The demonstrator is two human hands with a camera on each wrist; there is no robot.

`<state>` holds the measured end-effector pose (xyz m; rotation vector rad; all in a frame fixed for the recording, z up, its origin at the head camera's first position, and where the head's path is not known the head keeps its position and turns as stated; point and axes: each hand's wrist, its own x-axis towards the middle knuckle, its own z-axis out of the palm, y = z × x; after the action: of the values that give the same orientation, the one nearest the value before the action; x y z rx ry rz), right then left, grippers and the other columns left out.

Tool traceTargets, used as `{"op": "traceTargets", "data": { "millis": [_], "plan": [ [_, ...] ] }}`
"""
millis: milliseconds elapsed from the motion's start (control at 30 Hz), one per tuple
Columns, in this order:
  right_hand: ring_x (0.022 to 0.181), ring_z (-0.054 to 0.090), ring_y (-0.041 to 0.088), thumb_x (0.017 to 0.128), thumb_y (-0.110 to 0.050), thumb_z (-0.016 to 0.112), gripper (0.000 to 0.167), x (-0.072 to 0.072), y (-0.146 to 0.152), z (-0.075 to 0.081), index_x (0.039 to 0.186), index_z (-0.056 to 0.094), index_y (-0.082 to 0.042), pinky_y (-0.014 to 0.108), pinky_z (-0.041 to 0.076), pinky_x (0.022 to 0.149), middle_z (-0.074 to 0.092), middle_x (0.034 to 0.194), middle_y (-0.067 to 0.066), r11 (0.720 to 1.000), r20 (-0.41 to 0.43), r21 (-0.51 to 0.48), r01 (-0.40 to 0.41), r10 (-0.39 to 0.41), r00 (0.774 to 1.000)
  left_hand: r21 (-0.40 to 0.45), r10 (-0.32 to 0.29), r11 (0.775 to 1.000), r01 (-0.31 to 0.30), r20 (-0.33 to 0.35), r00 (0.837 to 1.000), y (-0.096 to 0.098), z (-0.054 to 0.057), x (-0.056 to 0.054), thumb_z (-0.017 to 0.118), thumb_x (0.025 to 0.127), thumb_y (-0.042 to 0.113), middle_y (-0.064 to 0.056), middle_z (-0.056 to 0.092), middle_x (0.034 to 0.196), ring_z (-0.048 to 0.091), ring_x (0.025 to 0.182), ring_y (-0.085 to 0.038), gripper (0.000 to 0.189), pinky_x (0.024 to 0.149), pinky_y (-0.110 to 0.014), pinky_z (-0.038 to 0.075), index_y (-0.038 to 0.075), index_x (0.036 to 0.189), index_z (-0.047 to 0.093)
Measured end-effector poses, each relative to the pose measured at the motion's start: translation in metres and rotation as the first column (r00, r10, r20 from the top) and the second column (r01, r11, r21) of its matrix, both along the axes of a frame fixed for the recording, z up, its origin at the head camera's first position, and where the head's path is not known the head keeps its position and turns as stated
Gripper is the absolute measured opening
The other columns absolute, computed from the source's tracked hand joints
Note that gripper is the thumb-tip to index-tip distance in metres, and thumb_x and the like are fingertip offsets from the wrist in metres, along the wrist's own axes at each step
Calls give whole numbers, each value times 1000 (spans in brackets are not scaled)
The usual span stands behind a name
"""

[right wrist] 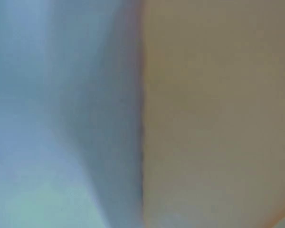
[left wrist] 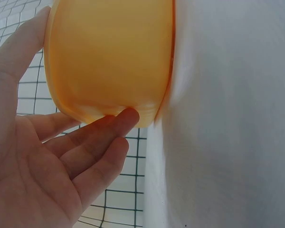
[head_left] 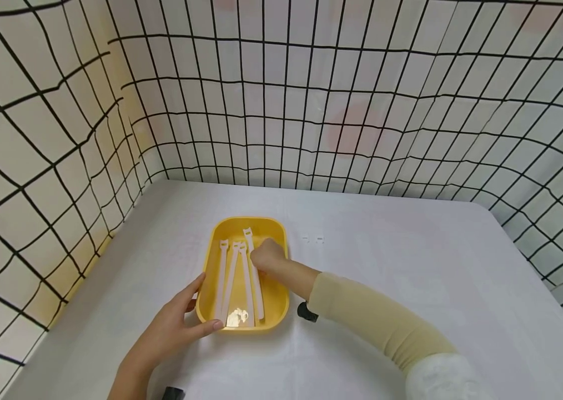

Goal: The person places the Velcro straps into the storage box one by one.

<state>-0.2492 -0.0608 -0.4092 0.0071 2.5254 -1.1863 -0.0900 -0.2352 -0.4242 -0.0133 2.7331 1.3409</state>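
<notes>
Inside the yellow tray (head_left: 276, 297), 4 white straps (head_left: 247, 283) lie lengthwise, heads (head_left: 224, 242) pointing away.

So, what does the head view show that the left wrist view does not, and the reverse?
Only the head view: white straps inside the yellow tray, the right hand there, two small white pieces on the table.
Only the left wrist view: the palm of the left hand, with fingertips low on the tray's outer side.
Both: the tray, the left hand, the table, the black grid.
</notes>
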Motion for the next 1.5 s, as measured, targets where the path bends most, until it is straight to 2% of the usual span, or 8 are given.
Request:
{"op": "traceTargets", "data": {
  "millis": [233,600,833,1033,1133,1200,1367,1500],
  "plan": [
    [38,24,12,91,1,51,32,4,-2,0,61,43,-7,22,26,37,28,51,1,995,38,100,-12,8,999,6,2,1000,-2,1,1000,1,0,0,80,76,50,-10,39,151,53,118,-35,101,98,-59,39,18,155,26],
    [34,31,12,83,6,51,28,2,-4,3,57,50,-4,20,26,35,36,44,1,979,46,188,-82,75,996,6,8,1000,-8,-1,1000,1,0,2,81,76,50,-9,40,150,54,117,-34,101,98,-59,40,19,155,27],
    [41,56,18,85,0,58,20,-5,-5,6,65,58,2,24,47,40,57,51,9,961,70,260,-99,83,994,21,-8,1000,9,-20,1000,1,-2,1,81,77,48,-10,41,149,55,116,-33,99,97,-58,41,17,155,28],
    [39,55,14,88,-3,57,16,-11,-7,9,87,68,9,19,40,35,62,53,10,862,67,450,-234,228,971,9,5,1000,-5,-10,1000,2,-3,1,80,77,49,-8,41,149,54,116,-33,99,97,-58,41,20,155,27],
    [37,54,14,88,-1,54,19,-11,-7,12,77,67,7,18,36,33,63,53,11,818,66,498,-288,296,953,0,3,1000,-3,-13,1000,2,-1,1,80,77,49,-10,42,149,55,116,-33,99,97,-58,41,19,155,28],
    [36,55,14,86,2,53,21,-11,-7,13,68,64,5,19,39,33,62,52,11,808,79,505,-303,306,949,1,2,1000,-2,-17,1000,2,0,1,80,77,49,-9,42,149,55,116,-33,99,98,-58,40,19,155,28],
    [35,54,14,80,8,57,17,-14,-11,12,64,58,3,19,41,34,56,46,8,749,136,565,-346,329,935,3,7,1000,-7,-21,1000,1,1,1,81,76,49,-7,41,149,55,116,-31,99,98,-57,40,20,155,28],
    [35,52,12,78,8,58,27,-18,-14,10,56,48,-4,16,36,32,50,42,5,644,176,650,-403,389,904,-3,15,1000,-15,-11,1000,2,1,1,81,75,50,-7,41,150,55,116,-31,100,98,-57,41,19,155,28]
  ]
}}
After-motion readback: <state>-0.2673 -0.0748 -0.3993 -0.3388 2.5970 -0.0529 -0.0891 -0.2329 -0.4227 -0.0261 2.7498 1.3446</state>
